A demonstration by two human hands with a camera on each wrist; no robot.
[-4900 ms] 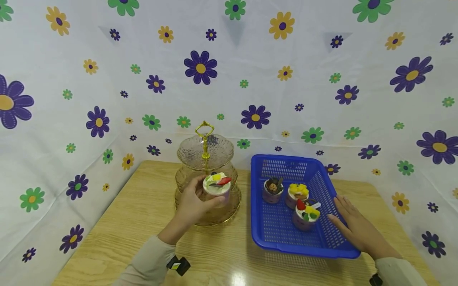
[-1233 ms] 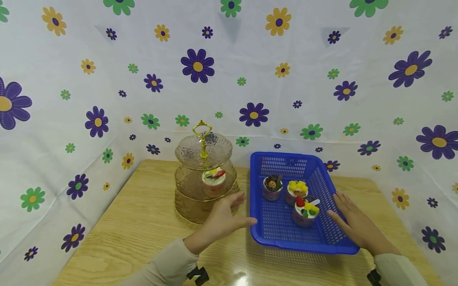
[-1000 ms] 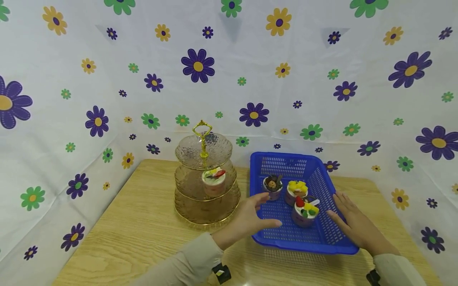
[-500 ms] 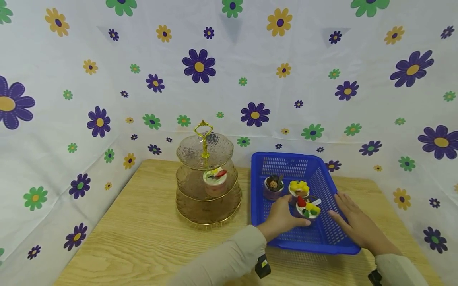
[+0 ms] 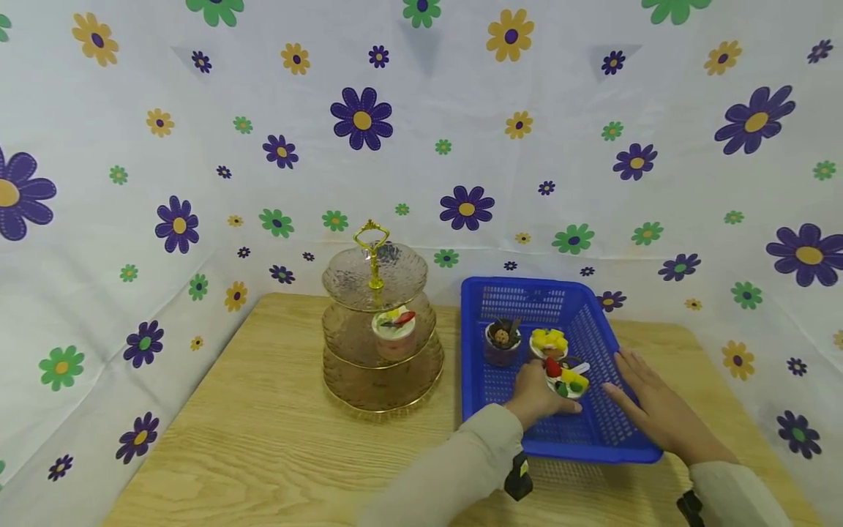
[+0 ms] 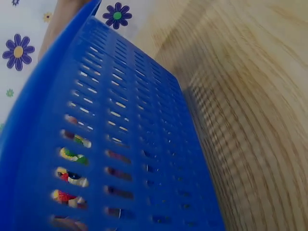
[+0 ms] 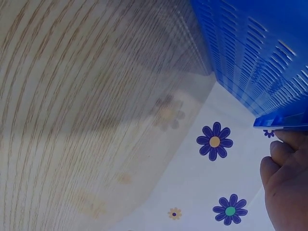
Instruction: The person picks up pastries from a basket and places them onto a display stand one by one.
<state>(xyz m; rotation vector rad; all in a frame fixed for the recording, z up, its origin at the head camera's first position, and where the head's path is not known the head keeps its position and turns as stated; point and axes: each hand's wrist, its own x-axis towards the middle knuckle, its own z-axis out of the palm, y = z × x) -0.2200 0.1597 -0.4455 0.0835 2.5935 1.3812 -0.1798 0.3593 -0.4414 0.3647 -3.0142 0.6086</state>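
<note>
My left hand (image 5: 535, 394) reaches into the blue plastic basket (image 5: 573, 452) and grips a dessert cup (image 5: 570, 382) topped with strawberry, mango and cream. Its thumb is on the near side, and the other fingers go behind the cup, partly hidden. Through the basket's slots, the left wrist view shows bits of coloured topping (image 6: 70, 195). My right hand (image 5: 655, 410) rests on the basket's right rim with its fingers extended. In the right wrist view that hand (image 7: 288, 178) touches the rim from outside.
A chocolate dessert cup (image 5: 502, 344) and a mango one (image 5: 549, 342) stand in the basket. Left of it is a three-tier stand (image 5: 375, 399) with a gold handle; a cream-topped cup (image 5: 394, 337) sits on its middle tier. Flowered cloth (image 5: 421, 168) hangs behind the wooden table (image 5: 263, 439).
The cream-topped cup went from my left hand onto the stand's middle tier. That hand then moved right into the basket and took hold of the strawberry-mango cup. My right hand stayed at the rim.
</note>
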